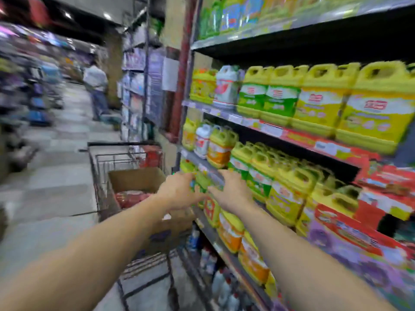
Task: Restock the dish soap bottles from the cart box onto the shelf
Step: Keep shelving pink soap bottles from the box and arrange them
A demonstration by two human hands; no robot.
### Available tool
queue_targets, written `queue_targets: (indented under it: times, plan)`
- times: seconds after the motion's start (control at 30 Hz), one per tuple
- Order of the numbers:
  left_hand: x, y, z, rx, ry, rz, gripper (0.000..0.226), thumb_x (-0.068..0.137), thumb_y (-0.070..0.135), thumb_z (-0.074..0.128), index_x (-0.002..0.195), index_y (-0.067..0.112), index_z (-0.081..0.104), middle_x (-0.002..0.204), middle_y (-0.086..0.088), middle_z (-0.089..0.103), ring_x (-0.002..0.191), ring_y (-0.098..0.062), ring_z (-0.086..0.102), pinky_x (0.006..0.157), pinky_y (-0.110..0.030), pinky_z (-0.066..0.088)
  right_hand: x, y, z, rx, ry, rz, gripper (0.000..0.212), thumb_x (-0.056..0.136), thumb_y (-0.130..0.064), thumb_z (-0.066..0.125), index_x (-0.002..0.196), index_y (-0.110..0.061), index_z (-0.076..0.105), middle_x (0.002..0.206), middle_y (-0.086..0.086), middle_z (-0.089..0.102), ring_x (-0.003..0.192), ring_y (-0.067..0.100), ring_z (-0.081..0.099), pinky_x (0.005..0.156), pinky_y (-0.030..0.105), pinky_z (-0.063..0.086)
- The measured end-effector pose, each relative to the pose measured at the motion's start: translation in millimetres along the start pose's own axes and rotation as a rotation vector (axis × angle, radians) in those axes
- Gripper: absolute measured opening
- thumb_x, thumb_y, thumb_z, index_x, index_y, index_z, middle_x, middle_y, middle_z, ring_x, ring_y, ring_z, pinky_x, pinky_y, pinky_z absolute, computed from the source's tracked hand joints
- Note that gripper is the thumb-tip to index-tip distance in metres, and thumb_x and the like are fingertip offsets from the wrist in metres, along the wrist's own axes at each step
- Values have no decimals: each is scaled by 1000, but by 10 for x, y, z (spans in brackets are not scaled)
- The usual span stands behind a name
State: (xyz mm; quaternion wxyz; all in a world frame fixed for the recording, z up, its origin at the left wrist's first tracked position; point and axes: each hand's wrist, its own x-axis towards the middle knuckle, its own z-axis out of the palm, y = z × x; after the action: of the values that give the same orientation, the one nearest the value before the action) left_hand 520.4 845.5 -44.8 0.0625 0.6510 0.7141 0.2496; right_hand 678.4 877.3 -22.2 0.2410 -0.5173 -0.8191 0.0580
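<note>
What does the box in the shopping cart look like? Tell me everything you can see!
The box is plain brown cardboard, standing open inside the wire shopping cart in the aisle next to the shelf. Its flaps are up, and the far one stands tall. Inside, something red and shiny shows, too blurry to name. The near side carries a purple print, partly hidden by the left arm. Neither the left hand nor the right hand touches it; both reach toward the shelf.

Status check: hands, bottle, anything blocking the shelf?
Left hand and right hand both on a green bottle at the shelf edge. Blurred; grip unclear. Neighbouring bottles crowd the right. Box behind in cart.
</note>
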Motion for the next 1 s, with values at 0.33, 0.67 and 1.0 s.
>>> queue_targets:
  times: [0.33,0.67,1.0]
  plan:
    - [477,-2012,88,15,-24,-423,91,66,67,75,140,22,47,131,-4,55,118,-23,55,99,-34,47,1184,-674,1821,180,-297,-111,68,84,-48,66,141,-19,44,140,8,50,132,27,43,105,35,39]
    - [1878,-3115,516,-217,-82,-619,79,73,39,83,139,20,46,124,0,61,105,-15,61,89,-31,53,2598,-427,2811,248,-497,11,56,90,-42,63,139,-24,44,138,4,49,125,22,48,89,27,39]
    - [3140,-4314,1086,-242,-301,-638,89,70,44,85,144,17,42,136,-5,57,119,-23,59,102,-39,49,3502,-292,4056,302,-626,255,64,91,-38,63,146,-19,37,145,6,44,127,22,48,83,22,37]
